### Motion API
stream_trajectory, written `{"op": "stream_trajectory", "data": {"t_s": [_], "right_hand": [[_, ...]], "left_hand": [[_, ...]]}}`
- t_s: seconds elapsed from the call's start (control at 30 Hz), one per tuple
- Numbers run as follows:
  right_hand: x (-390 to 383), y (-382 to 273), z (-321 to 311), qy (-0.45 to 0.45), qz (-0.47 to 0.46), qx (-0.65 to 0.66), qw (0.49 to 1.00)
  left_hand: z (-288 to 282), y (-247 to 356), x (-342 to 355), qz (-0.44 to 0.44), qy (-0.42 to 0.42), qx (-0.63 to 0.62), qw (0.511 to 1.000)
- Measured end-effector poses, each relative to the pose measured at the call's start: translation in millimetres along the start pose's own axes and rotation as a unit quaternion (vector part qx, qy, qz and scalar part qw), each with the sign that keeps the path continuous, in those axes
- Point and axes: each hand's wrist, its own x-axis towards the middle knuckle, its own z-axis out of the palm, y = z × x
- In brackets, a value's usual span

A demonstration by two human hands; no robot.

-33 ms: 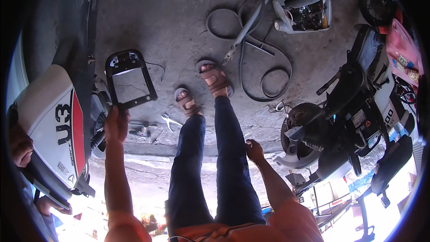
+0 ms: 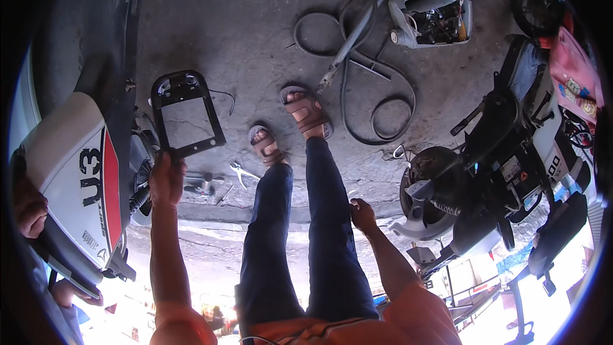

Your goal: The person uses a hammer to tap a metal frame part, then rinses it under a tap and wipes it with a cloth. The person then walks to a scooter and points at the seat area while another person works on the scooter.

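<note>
My left hand (image 2: 167, 179) is closed on the near edge of a black frame (image 2: 213, 112). The frame is rounded at its far end and open in the middle, with the floor showing through. A thin black cable (image 2: 225, 94) sticks out beside it. To the left of this hand stands a motorbike (image 2: 70, 166) with white, red and black bodywork. My right hand (image 2: 364, 216) hangs beside my right leg with its fingers curled in. Nothing shows in it, though its palm is turned away.
Another person's hand (image 2: 33, 214) rests by the motorbike at far left. Pliers (image 2: 241, 174) lie on the floor near my feet. Further off are a coiled hose (image 2: 412, 108) and a cut-open grey jug (image 2: 399, 16) full of small parts. A second motorbike (image 2: 491, 172) stands at right.
The black frame has shifted very slightly in my left hand's hold. My right hand and feet stay in place.
</note>
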Motion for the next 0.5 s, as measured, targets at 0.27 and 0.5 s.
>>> {"op": "stream_trajectory", "data": {"t_s": [0.27, 0.5], "right_hand": [[1, -9, -15, -0.057, 0.093, 0.052, 0.993], [13, 47, 3, -0.018, 0.040, 0.016, 0.999]], "left_hand": [[9, -7, 11, 0.165, 0.088, 0.412, 0.892], [-51, -58, 64, 0.202, 0.088, 0.404, 0.888]]}}
